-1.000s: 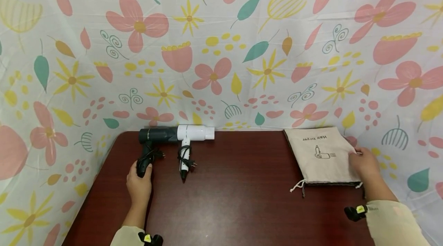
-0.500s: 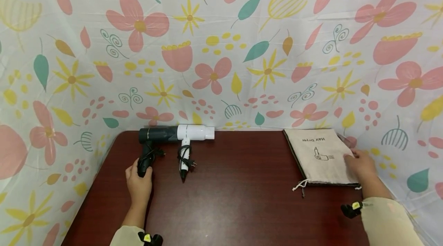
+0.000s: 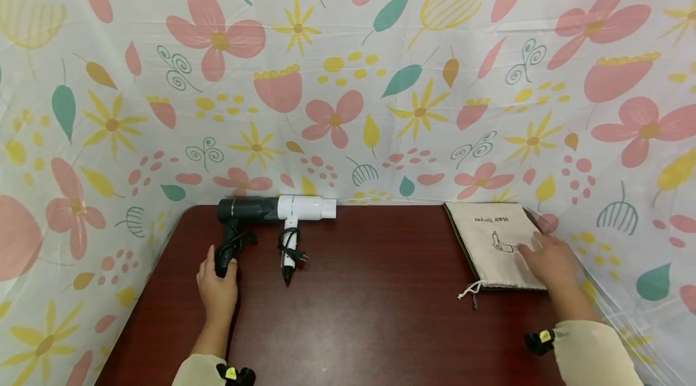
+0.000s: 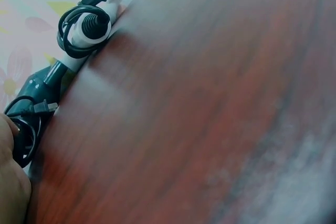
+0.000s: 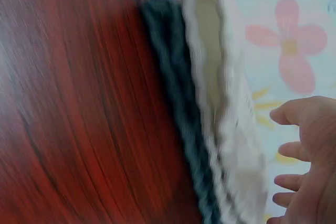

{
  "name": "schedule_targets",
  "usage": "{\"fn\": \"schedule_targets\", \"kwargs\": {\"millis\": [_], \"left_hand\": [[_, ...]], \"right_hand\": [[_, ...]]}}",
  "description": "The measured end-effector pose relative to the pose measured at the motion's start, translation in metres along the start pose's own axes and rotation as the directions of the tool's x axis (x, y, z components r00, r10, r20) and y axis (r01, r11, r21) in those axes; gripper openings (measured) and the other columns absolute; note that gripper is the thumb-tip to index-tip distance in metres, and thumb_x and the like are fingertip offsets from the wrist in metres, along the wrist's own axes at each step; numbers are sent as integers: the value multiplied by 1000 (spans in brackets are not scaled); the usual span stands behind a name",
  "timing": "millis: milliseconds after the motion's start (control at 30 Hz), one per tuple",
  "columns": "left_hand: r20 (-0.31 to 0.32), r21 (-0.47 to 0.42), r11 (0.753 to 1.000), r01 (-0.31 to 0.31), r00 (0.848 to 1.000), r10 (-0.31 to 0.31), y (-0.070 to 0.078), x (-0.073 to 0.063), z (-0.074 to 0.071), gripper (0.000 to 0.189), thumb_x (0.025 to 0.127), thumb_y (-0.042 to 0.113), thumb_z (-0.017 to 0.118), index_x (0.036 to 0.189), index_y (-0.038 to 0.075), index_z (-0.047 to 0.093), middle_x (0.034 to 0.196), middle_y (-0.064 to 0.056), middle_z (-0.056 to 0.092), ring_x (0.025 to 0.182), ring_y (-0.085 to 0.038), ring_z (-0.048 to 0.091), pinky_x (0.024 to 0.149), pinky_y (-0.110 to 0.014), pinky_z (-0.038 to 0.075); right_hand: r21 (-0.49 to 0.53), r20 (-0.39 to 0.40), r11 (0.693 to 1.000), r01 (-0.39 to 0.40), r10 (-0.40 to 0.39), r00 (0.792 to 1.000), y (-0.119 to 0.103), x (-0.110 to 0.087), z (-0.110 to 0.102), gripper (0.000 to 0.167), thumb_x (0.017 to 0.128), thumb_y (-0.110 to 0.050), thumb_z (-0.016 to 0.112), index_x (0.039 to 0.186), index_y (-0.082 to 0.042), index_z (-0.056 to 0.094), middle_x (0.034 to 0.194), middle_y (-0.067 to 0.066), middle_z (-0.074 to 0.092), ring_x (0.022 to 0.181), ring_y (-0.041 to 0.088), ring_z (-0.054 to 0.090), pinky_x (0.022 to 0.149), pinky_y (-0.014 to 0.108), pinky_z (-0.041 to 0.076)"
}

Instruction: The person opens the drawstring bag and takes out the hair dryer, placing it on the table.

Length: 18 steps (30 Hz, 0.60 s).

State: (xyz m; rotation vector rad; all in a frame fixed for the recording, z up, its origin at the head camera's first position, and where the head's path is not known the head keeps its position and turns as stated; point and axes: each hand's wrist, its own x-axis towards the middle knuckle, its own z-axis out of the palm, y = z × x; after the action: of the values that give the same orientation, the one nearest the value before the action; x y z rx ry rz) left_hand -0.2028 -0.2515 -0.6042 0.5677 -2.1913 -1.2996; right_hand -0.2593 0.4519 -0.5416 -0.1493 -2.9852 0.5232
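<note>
My left hand (image 3: 217, 289) holds the handle of a black hair dryer (image 3: 247, 210), thumb on one side and fingers on the other. A dark cord is bundled round that handle. Beside it lies a white hair dryer (image 3: 307, 208) with a black cord and plug wound on its handle. At the back right a beige drawstring bag (image 3: 489, 265), printed "Hair Dryer", lies on top of a dark drawstring bag (image 5: 170, 61). My right hand (image 3: 551, 259) is over the beige bag's right side. In the right wrist view its fingers are spread and hold nothing.
A dark red-brown wooden table (image 3: 370, 301) carries everything. Its far edge meets a white curtain (image 3: 348, 72) printed with flowers, which also hangs along both sides. White cord ends (image 3: 469, 290) trail from the beige bag's front left corner.
My right hand has let go of the beige bag's right edge and moved left over it, fingers spreading. The bag's lifted right side has settled. My left hand stays on the black hair dryer.
</note>
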Motion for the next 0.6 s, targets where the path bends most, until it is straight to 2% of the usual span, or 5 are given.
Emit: {"fn": "schedule_targets", "kwargs": {"millis": [100,233,333,467,600], "left_hand": [[-13,-18,1000,12,1000,-12,1,-1,0,56,98,22,64,149,9,45,140,-24,54,125,-42,43,102,-57,34],[-14,-33,999,42,999,-42,1,-1,0,52,99,22,63,146,7,46,136,-24,56,126,-41,43,102,-57,35],[-13,-29,999,35,999,-35,1,-2,0,51,99,20,63,146,6,46,137,-24,54,129,-42,43,104,-58,34],[-21,-23,1000,5,1000,-5,0,-1,1,51,100,17,62,146,4,47,143,-23,46,133,-43,42,107,-59,34],[-27,-19,1000,-8,1000,7,-1,0,1,53,101,18,60,150,6,45,147,-23,41,135,-43,43,108,-59,35]], "right_hand": [[7,-12,1000,15,-14,1000,-20,-6,6,68,102,-45,49,141,11,45,139,48,38,126,64,35,101,72,29],[52,49,998,33,-36,998,-49,-18,10,70,104,-48,46,148,6,41,143,46,34,127,65,36,97,76,32],[53,81,997,48,-52,995,-67,-27,14,70,104,-48,46,149,4,40,145,45,34,127,64,38,96,76,34],[12,82,1000,28,-29,996,-81,-41,23,68,104,-48,47,150,1,41,146,42,35,132,61,35,97,78,29],[-3,97,1000,-15,16,995,-86,-52,34,69,105,-50,42,151,0,38,148,42,32,135,58,31,96,81,22]]}}
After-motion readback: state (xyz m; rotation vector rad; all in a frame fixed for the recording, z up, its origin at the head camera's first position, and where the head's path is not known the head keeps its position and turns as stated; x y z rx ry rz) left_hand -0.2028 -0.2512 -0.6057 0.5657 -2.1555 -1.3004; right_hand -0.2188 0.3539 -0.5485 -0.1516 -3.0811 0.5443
